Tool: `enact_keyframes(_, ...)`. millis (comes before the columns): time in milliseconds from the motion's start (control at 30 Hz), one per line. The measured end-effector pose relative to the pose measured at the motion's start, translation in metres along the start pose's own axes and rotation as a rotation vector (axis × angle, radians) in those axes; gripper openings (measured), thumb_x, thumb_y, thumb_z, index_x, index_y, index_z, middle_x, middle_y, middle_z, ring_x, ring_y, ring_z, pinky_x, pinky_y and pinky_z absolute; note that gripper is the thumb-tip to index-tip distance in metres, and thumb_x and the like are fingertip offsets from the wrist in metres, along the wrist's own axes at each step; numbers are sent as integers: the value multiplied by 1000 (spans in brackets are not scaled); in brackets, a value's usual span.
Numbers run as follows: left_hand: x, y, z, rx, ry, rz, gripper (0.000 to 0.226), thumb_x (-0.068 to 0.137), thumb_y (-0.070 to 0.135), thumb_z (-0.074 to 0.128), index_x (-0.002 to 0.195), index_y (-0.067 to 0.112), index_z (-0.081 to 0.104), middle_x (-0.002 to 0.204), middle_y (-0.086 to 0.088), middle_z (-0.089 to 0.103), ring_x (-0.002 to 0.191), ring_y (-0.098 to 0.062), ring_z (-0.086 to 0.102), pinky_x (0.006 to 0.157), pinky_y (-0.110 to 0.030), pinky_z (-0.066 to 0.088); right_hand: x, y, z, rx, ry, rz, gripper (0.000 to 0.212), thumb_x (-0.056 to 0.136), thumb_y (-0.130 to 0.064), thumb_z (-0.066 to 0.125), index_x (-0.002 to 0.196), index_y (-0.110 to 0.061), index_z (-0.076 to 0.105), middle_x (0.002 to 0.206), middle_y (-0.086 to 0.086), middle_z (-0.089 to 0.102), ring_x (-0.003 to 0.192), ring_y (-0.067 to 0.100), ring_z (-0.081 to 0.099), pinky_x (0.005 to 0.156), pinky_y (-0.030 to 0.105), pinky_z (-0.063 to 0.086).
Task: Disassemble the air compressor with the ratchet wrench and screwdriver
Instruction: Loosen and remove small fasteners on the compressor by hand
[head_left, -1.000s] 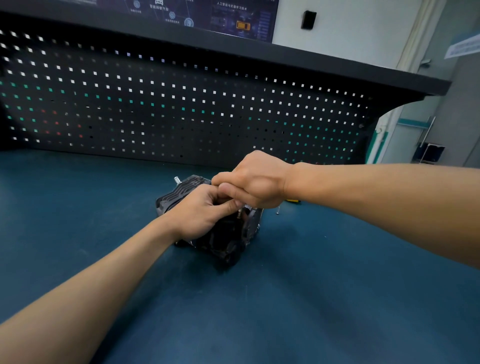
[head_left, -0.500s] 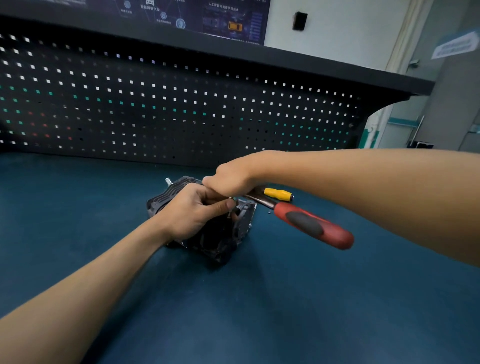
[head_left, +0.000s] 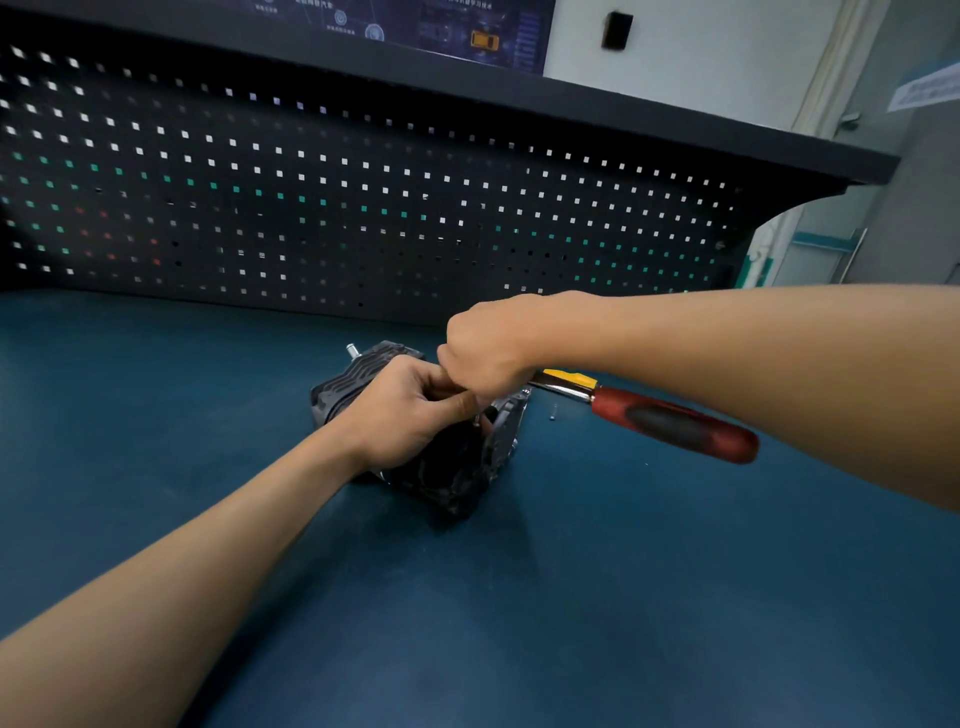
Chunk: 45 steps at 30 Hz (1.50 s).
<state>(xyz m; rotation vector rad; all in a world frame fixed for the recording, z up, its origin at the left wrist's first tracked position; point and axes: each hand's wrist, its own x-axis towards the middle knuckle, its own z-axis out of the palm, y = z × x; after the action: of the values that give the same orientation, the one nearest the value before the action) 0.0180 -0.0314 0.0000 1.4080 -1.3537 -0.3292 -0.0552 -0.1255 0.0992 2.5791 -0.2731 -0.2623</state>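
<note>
- R grip (head_left: 491, 348): clenched, fingers curled round head end of ratchet wrench (head_left: 675, 426), fist sits over top of air compressor (head_left: 348, 382).
- Wrench: chrome shank comes out from under the fist, red/black handle sticks out to the right, clear of the fingers and above the surface (head_left: 571, 597).
- L grip (head_left: 408, 413): just below-left of R grip and touching it, fingers wrapped over compressor's top, thumb on the near side.
- Compressor: black, ribbed, sits on the surface under both grips; small metal stub at its far-left end.
- Screwdriver (head_left: 569, 375): yellow handle only, just behind the wrench shank, mostly hidden.
- Small screw (head_left: 554, 412): on the surface, right of compressor, below the shank.
- Pegboard (head_left: 311, 208): dark, upright, well behind it all.
</note>
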Motion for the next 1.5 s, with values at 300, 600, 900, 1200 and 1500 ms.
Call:
enact_keyframes(300, 1, 1, -1, -21, -45, 21, 39, 86, 37, 66, 96, 0, 73, 89, -24, 70, 83, -19, 56, 81, -55, 49, -16, 26, 31, -65, 516, -262, 52, 102, -44, 16, 84, -21, 59, 57, -8, 40, 49, 12, 31, 61, 32, 26)
enact_keyframes(600, 2, 0, -2, 31, -69, 5, 48, 82, 46, 67, 95, 0, 74, 88, -12, 69, 81, -17, 54, 82, -57, 48, -11, 34, 39, 24, 749, -570, 49, 100, -31, 28, 83, -2, 63, 63, 11, 65, 51, 37, 55, 49, 36, 38)
enact_keyframes(900, 5, -5, 5, 43, 11, 88, 17, 91, 15, 70, 75, 14, 72, 62, 17, 65, 58, 5, 51, 59, -12, 41, -10, 23, 25, 118, 350, -179, 53, 106, -48, 20, 69, -24, 49, 65, -9, 51, 60, 12, 47, 52, 27, 25)
enact_keyframes(1200, 3, -4, 5, 23, 26, 90, 16, 83, 31, 73, 74, 17, 75, 66, 15, 69, 60, 4, 56, 60, -15, 44, 10, 2, 3, 353, -183, 142, 27, 93, -10, 40, 76, -1, 58, 61, 15, 61, 42, 27, 51, 42, 25, 38)
enact_keyframes(1500, 5, -5, 3, 58, 52, 54, 21, 87, 24, 74, 70, 12, 76, 68, 3, 74, 61, -6, 64, 63, -30, 51, 14, 0, -5, 207, -149, 77, 25, 95, -11, 48, 71, -11, 56, 68, 9, 59, 52, 23, 53, 48, 28, 42)
